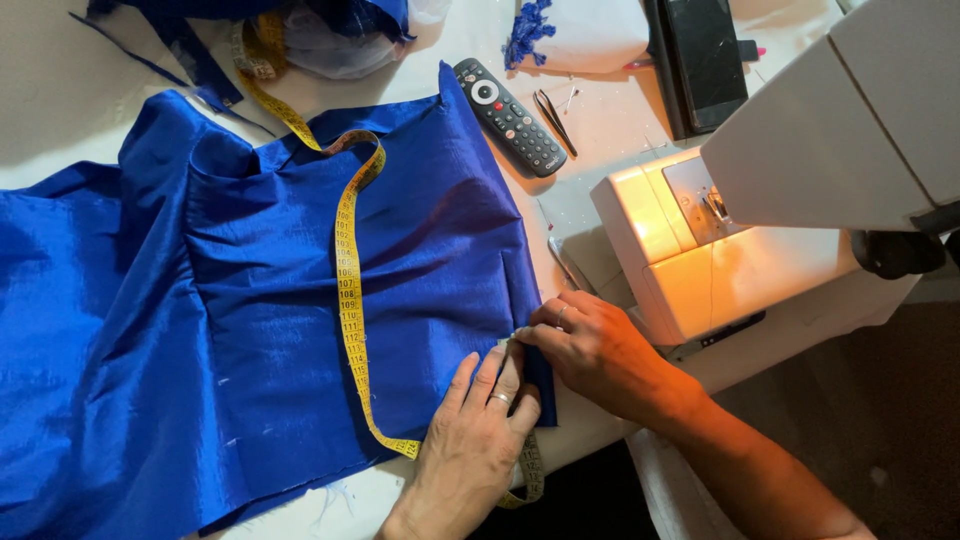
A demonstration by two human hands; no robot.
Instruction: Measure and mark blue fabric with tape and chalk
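Right now the blue fabric is lying spread flat over the white table, its right edge running toward and away from the person just left of the sewing machine. A yellow measuring tape is trailing down across the fabric, its lower end curling off the near hem and passing under the left hand. That right edge is what both hands are working on. The left hand is pressing palm-down on the fabric's near right corner, fingers spread and flat, gripping nothing. The right hand is reaching in from the sewing machine's side, thumb and fingertips closing in a pinch on the fabric's edge, possibly with the tape's end; a pin there cannot be made out. So the edge is lying directly under the fingertips of both hands, which are touching each other, with the bulk of the fabric stretching left of them. Beyond the fabric's far corner, a black remote control and tweezers are resting near the sewing machine.
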